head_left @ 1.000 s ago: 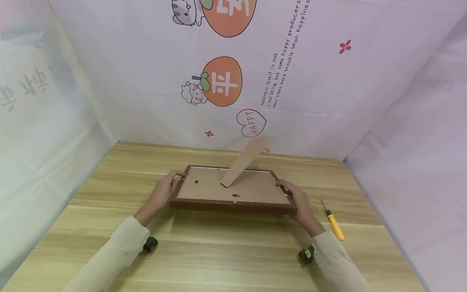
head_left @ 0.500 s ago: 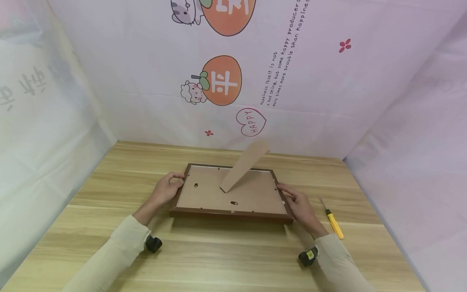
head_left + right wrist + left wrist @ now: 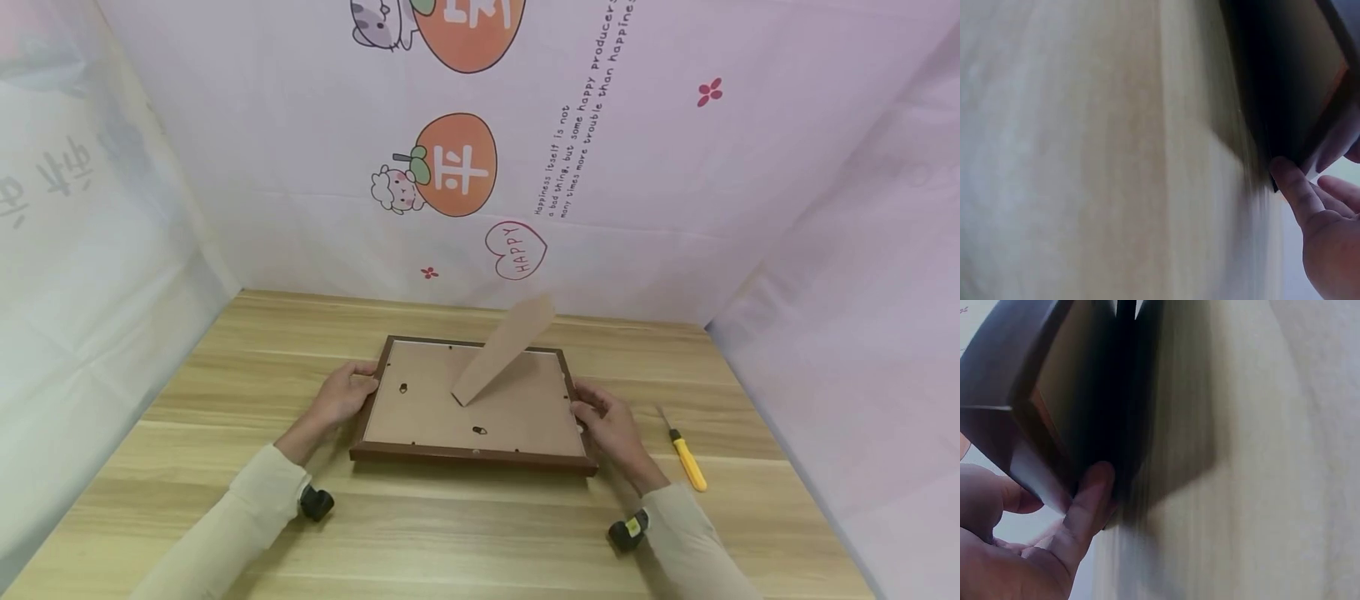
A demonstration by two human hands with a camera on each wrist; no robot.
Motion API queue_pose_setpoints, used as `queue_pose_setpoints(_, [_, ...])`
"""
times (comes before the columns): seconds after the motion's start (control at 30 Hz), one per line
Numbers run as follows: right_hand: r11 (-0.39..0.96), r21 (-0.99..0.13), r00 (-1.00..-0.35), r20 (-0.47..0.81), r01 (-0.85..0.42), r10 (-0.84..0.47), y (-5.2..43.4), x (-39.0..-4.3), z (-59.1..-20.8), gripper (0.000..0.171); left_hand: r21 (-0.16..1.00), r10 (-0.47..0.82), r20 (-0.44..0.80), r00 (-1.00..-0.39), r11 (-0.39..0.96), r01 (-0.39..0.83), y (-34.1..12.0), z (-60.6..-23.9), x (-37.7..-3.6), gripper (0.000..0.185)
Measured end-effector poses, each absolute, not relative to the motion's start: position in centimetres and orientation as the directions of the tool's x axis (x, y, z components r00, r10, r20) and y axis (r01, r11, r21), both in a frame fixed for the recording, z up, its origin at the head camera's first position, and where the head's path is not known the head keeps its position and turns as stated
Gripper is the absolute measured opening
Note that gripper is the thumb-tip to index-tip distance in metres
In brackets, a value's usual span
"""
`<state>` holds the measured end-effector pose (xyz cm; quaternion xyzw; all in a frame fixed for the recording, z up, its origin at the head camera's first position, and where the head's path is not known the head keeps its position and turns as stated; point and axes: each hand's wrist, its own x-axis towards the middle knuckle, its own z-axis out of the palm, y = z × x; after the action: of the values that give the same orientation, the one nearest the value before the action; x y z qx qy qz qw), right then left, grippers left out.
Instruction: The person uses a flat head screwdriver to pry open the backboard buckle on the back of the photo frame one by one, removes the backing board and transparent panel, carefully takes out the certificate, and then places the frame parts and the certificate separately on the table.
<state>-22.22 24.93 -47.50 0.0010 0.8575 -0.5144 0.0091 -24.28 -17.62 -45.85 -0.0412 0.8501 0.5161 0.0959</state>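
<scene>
Item one, picture frame (image 3: 474, 400): dark brown, lying back-side up on the wooden table (image 3: 465, 533), its backing board facing me and its easel stand (image 3: 502, 350) propped up at a slant from the middle. I have it between both sets of fingers. Left hand (image 3: 341, 398): clasped on the frame's left edge, thumb over the top of the rim and fingers curled beneath it; from the left wrist view I see the fingers (image 3: 1088, 503) tucked under a frame corner. Right hand (image 3: 611, 425): clasped on the right edge, thumb on the rim, fingers (image 3: 1294, 187) hooked below the frame's underside. Item two, yellow-handled screwdriver (image 3: 686, 460): flat on the table just outside my right knuckles, apart from the frame.
</scene>
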Motion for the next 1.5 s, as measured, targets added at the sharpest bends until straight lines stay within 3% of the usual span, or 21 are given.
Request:
queue_pose_setpoints(0.43, [0.445,-0.889,-0.993,-0.116,0.109,0.013,24.3,-22.1,-47.2,0.053,0.837,0.044,-0.206,-0.978,0.525,-0.153,-17.7,-45.9,-24.0,0.051])
queue_pose_setpoints(0.93, [0.617,-0.783,-0.997,-0.062,0.080,0.051,22.7,-21.7,-46.5,0.042,0.695,0.015,-0.027,-1.000,0.719,-0.008,-17.1,-45.8,-23.7,0.020])
queue_pose_setpoints(1.5, [0.678,-0.733,-0.998,-0.023,0.061,0.065,21.9,-21.4,-46.4,0.043,0.648,-0.014,-0.014,-1.000,0.762,-0.020,-17.0,-46.1,-23.7,0.027])
